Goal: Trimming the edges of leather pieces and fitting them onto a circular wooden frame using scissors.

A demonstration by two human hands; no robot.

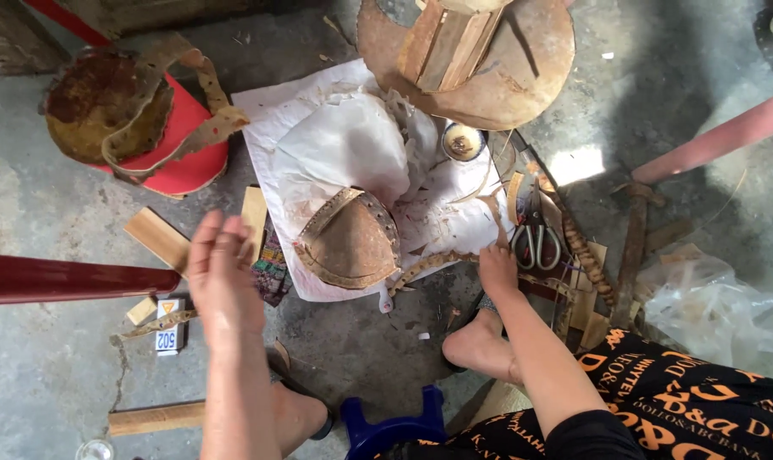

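Head view: brown dome-shaped shell (350, 241) with studded trim lies on the white sheet (335, 136), apparently part-finished. Right hand (498, 266), just right of the shell, pinches a thin strip (494, 213). Left hand (223, 277), left of it, is spread and empty. Scissors (536, 241) lie unused beyond.

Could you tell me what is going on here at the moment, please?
A person sits low over a concrete floor, working among scraps of brown material. Their right hand reaches down to a thin brown strip near the scissors, its fingers pinching it. Their left hand is raised, open and empty, above small wooden blocks. A domed brown piece with a studded band lies on white paper between the hands. A similar domed piece rests on a red stool.
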